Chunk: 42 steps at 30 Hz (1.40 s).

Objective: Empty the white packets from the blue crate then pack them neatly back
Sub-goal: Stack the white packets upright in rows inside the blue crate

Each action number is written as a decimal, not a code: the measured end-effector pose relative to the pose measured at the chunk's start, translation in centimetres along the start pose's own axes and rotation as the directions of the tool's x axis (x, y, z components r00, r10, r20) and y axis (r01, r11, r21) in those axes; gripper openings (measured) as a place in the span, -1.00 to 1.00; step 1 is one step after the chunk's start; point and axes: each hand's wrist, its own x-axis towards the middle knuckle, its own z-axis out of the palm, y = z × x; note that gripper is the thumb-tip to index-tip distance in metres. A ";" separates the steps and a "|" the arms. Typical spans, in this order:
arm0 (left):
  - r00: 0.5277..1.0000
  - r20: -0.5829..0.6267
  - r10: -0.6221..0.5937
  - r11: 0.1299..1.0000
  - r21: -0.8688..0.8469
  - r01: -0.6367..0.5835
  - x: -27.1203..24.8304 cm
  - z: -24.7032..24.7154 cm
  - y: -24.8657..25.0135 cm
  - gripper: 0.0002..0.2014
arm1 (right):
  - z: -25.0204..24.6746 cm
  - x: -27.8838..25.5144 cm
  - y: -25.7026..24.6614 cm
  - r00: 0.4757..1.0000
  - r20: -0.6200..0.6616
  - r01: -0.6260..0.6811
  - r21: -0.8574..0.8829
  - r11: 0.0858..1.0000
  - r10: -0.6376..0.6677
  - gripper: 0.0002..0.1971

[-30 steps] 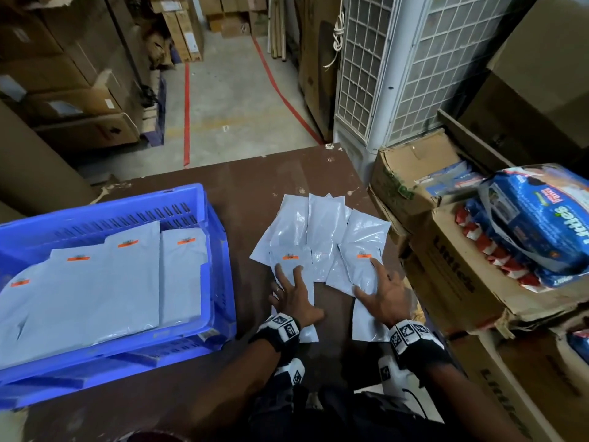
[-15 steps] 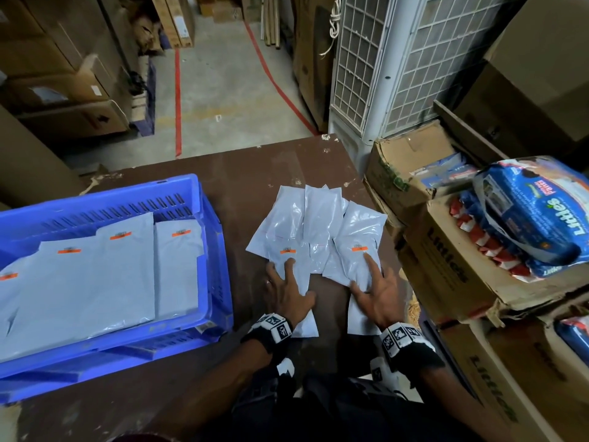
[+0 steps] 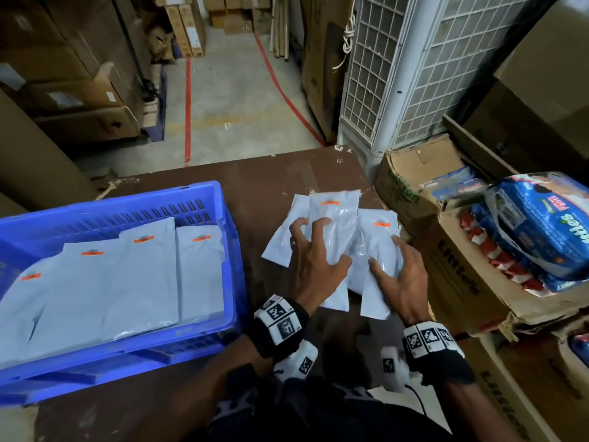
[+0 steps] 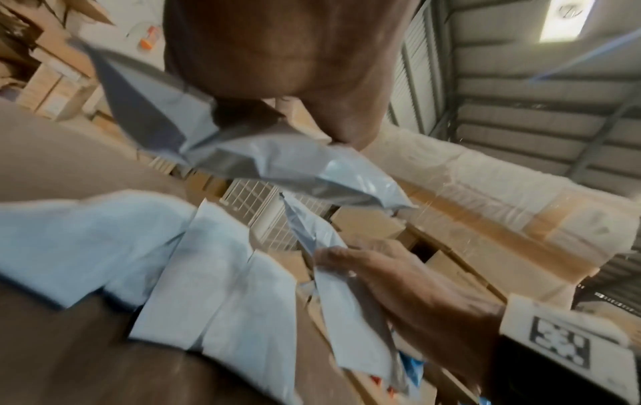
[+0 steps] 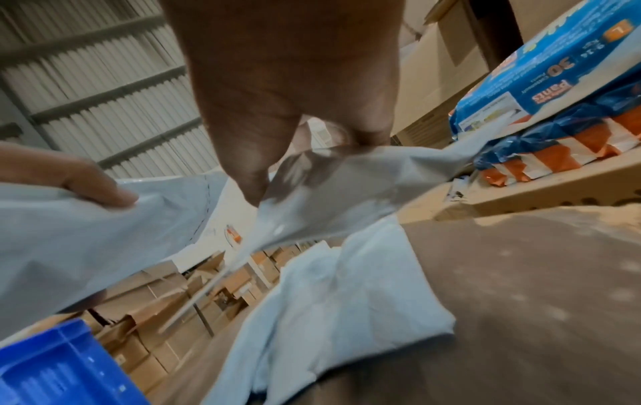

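White packets (image 3: 334, 224), small, glossy, each with an orange label near the top edge: one overlapping bunch on the right half of the brown table (image 3: 261, 173), gathered between both hands. Left hand (image 3: 314, 263): fingers spread and curled over the middle packets, thumb pressed into the bunch from the right; the left wrist view shows a crumpled packet pinched under the fingers and lifted off the surface. Right hand (image 3: 400, 275): fingers curled round the right-hand packet (image 3: 379, 247), thumb on its face; the right wrist view shows the film creased in that grip and raised above packets lying flat on the table. Lower ends of two packets stick out below the palms, near the table's front edge. Both wrists carry black bands with square black-and-white markers. Blue crate (image 3: 229, 250): plastic, slotted walls, on the left of the table, just beside the left hand but apart from the bunch; holds larger white packets (image 3: 95, 288) laid flat in overlapping rows, orange labels toward the far wall. Right of the table: open cardboard boxes (image 3: 462, 282) printed in dark lettering, a blue diaper pack (image 3: 541, 224) resting on top. Behind the table: a white grilled cooler unit (image 3: 398, 74), a concrete floor with red lines, stacked cartons along the left side
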 end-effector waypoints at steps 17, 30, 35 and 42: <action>0.930 -0.367 -0.018 1.000 0.006 0.021 5.5 -25.9 -6.9 -0.35 | 7.0 2.5 -26.7 0.947 0.095 0.257 0.355 0.899 -0.308 -0.24; 0.830 -0.391 -0.397 0.873 0.118 0.473 -0.4 -39.5 -18.8 -0.35 | 21.1 -2.9 -37.2 0.669 0.643 0.353 0.167 0.920 -0.373 -0.24; 0.796 -0.297 -0.527 0.784 0.193 0.590 -2.0 -42.4 -22.2 -0.25 | 23.9 -5.1 -38.0 0.628 0.716 0.394 0.045 0.918 -0.305 -0.21; 0.751 -0.079 -0.655 0.690 0.342 0.638 -2.9 -44.1 -23.2 -0.10 | 25.7 -7.1 -39.0 0.652 0.734 0.334 -0.055 0.941 -0.189 -0.25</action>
